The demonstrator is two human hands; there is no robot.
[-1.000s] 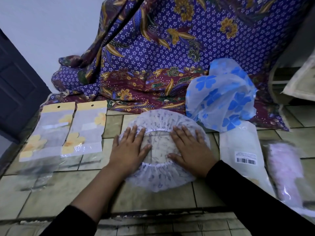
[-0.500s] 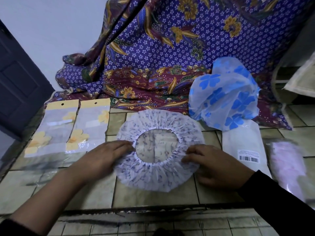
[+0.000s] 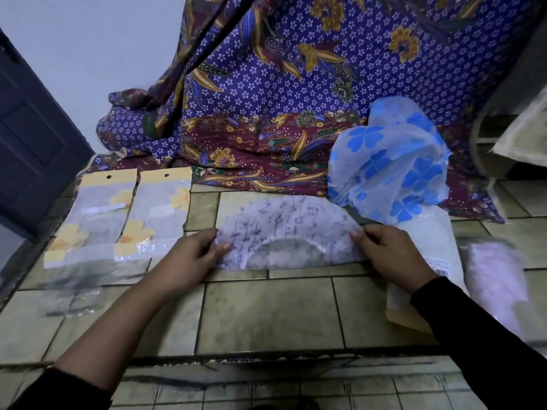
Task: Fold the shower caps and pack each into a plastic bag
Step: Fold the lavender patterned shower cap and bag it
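Note:
A white shower cap (image 3: 284, 229) with a grey-blue print lies folded in half as a half-moon on the tiled floor, its straight edge toward me. My left hand (image 3: 189, 255) pinches its left corner and my right hand (image 3: 390, 253) pinches its right corner. A blue-flowered shower cap (image 3: 390, 161) stands puffed up behind the right hand. Two plastic bags with yellow headers and yellow flowers (image 3: 100, 217) (image 3: 157, 214) lie flat at the left.
A purple batik cloth (image 3: 296, 99) hangs and pools at the back. A white pack with a barcode (image 3: 435, 250) and a pinkish packed bag (image 3: 494, 276) lie at the right. Clear bags (image 3: 71, 294) lie at the lower left. A dark door (image 3: 32, 137) is at the left.
The cap lay open and round with my hands pressing, then gripping its sides. Now its near half is folded over onto the far half, and both hands hold the fold's corners.

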